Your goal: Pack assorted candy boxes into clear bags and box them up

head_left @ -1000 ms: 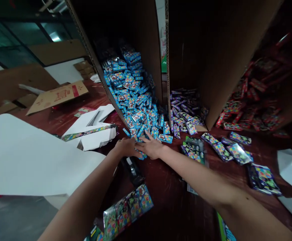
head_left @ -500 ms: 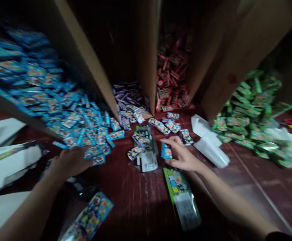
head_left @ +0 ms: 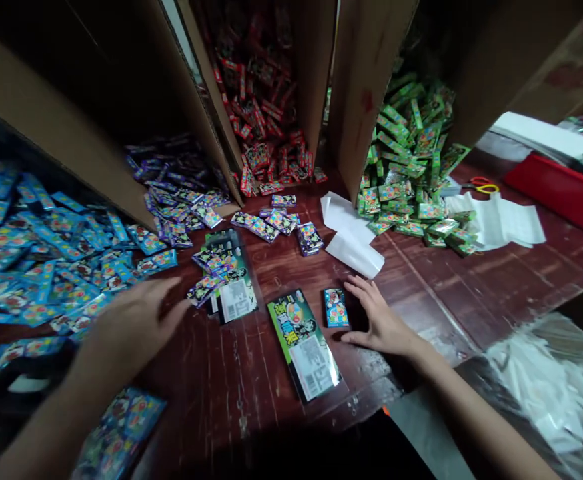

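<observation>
A small blue packet (head_left: 335, 307) lies flat on the dark red table. Just to its right is my right hand (head_left: 379, 321), open, thumb and fingers spread apart with a gap between them and the packet. My left hand (head_left: 126, 323), slightly blurred, hovers at the edge of a pile of blue packets (head_left: 86, 243), its thumb apart from the fingers and nothing visible in it. Between the hands lies a clear printed pouch (head_left: 304, 347) with a green edge and white label. Farther back, several purple packets (head_left: 211, 260) rest on similar pouches (head_left: 239, 297).
Cardboard boxes (head_left: 359, 93) along the back hold purple, red (head_left: 276, 157) and green packets (head_left: 406, 167), some spilling out. White paper sheets (head_left: 354, 233) and yellow-red scissors (head_left: 484, 185) lie to the right. A plastic bag (head_left: 546, 387) hangs beyond the table edge.
The view has swung to the right. My right hand has let go of the blue packet, which now lies on the table. My left hand has its thumb out from the fingers.
</observation>
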